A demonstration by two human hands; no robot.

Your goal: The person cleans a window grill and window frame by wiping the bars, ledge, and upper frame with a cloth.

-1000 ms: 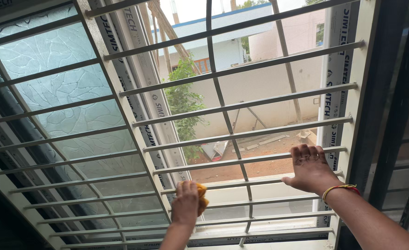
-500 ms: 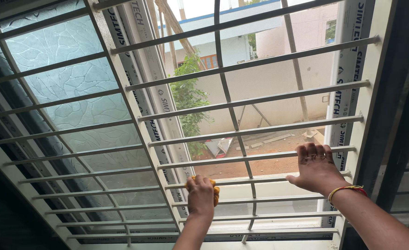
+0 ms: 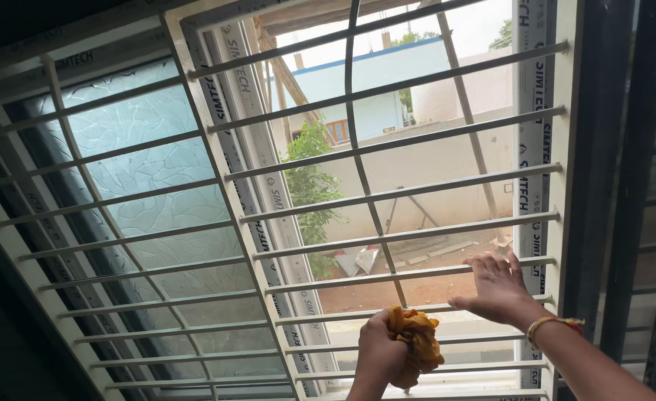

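- Daylight comes through a white window grille [image 3: 387, 194] of flat horizontal bars, with a pale boundary wall [image 3: 432, 167], a leafy shrub [image 3: 307, 186] and bare reddish ground outside.
- Low in the middle, an orange cloth [image 3: 419, 343] is bunched up against the lower bars beside the thin upright bar.
- Left hand [image 3: 381, 355] is clenched around that cloth; its arm is cut off by the bottom edge.
- Right hand [image 3: 497, 289] lies flat on a bar near the right frame, fingers spread and holding nothing, with a red and yellow thread band [image 3: 552, 324] at the wrist.
- Frosted patterned glass [image 3: 150, 186] fills the left panel, hiding whatever is behind it.
- Dark frame [image 3: 610, 186] on the right is too shadowed to make out.
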